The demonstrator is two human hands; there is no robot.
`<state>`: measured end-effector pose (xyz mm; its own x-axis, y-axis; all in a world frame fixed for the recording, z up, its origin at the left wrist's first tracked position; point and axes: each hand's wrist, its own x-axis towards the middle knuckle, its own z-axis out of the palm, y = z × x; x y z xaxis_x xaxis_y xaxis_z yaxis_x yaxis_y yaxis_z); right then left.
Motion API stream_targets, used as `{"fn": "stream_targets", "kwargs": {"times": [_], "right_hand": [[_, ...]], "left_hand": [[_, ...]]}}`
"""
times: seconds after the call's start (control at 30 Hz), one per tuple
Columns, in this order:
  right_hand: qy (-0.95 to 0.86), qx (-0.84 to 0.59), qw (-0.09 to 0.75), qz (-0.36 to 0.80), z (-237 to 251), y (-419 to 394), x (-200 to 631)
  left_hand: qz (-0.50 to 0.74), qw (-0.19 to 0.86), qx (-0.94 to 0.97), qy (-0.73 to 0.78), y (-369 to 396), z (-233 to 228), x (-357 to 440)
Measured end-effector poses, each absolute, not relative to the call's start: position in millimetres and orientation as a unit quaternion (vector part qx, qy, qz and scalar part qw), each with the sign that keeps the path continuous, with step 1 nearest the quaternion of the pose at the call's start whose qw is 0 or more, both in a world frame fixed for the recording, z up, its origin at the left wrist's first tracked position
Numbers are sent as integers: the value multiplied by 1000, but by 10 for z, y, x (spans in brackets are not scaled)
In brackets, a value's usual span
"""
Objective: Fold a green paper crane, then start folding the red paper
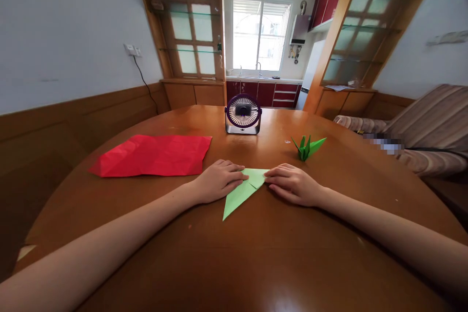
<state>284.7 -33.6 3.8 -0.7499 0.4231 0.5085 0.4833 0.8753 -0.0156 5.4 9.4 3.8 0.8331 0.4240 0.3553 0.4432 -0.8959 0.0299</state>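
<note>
A light green folded sheet of paper (240,196) lies on the wooden table in front of me, with one long point towards me and a short slit-like line near its right side. My left hand (220,179) rests on its upper left part, thumb and fingertips pressing on the paper. At the upper right corner, my right hand (290,184) has its fingertips closed together on the paper's edge; what lies under them is hidden. Beyond my right hand stands a darker green origami crane (307,147). To the left lies a creased red sheet of paper (153,156).
A small purple fan (243,113) stands at the far side of the round wooden table (234,263). Right of the table is a striped armchair (431,117). Glass-shelved cabinets (193,24) and a kitchen window (261,34) are behind.
</note>
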Motion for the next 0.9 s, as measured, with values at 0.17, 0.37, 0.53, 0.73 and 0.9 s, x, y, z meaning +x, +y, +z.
{"fn": "stream_targets", "kwargs": {"times": [0.17,0.37,0.53,0.73,0.9], "right_hand": [[-910,-312,272,-10,38,-241,2583],[-906,-381,185,31,-83,-217,2331],[-910,-391,134,16,-179,-220,2317],[-908,-403,118,9,-191,-225,2322],[-894,-431,124,21,-189,-240,2396]], "left_hand": [[-165,90,-944,-272,25,2,68],[-109,81,-945,-298,-107,-76,65],[-65,40,-943,-324,-134,-85,55],[-38,26,-942,-331,-146,3,62],[-45,21,-944,-327,-162,45,57]]}}
